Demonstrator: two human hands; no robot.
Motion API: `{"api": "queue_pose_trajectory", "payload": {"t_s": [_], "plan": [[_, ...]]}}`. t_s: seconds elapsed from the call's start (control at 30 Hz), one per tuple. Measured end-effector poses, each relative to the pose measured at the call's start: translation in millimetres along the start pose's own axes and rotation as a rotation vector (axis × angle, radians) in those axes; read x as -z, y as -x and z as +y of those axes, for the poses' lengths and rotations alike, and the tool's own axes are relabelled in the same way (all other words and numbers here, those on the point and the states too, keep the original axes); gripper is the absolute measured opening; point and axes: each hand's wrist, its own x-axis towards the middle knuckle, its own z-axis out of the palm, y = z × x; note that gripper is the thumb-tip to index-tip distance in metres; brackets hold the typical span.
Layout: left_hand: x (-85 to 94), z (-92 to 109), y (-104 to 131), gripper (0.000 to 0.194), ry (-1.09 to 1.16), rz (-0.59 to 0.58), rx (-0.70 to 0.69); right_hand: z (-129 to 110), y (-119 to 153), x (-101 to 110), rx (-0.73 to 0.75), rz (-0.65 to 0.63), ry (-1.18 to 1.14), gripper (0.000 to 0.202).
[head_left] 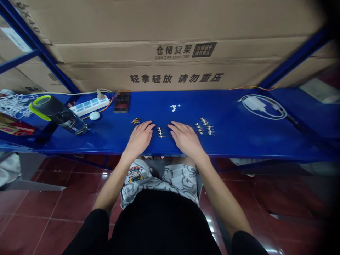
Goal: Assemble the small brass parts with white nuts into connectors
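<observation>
My left hand (140,137) lies palm down on the blue table (233,138), fingers apart and holding nothing. Just beyond its fingertips is a small pile of brass-coloured screws (136,120). My right hand (184,137) also rests flat and spread on the tabletop, with nothing in it. Between the two hands stands a short column of screws with white caps (160,132), touched by neither hand. To the right of my right hand, several more white-capped screws (204,125) lie in groups. Loose white caps (173,107) are scattered farther back, near the middle.
On the left are a dark bottle (65,115) with a green lid, a power strip (91,105), a round white object (94,115) and a pixelated dark item (122,101). A coiled white cable with charger (253,103) lies at right. Cardboard (170,30) stands behind.
</observation>
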Motion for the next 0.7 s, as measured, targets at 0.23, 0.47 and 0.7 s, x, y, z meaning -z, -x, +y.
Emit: {"api": "queue_pose_trajectory", "payload": {"t_s": [0.23,0.47,0.7], "plan": [[-4.0,-4.0,-1.3,0.038,0.009,0.019,-0.02,-1.0,-2.7,0.0,0.0,0.002,-0.017,0.043],[-3.9,-1.7,-1.1,0.038,0.002,0.022,-0.019,-2.8,-3.6,4.7,-0.013,-0.019,-0.017,0.042],[-4.8,-1.4,-1.0,0.039,-0.005,0.03,-0.024,-1.7,-3.0,3.8,-0.009,-0.016,-0.009,0.043]]}}
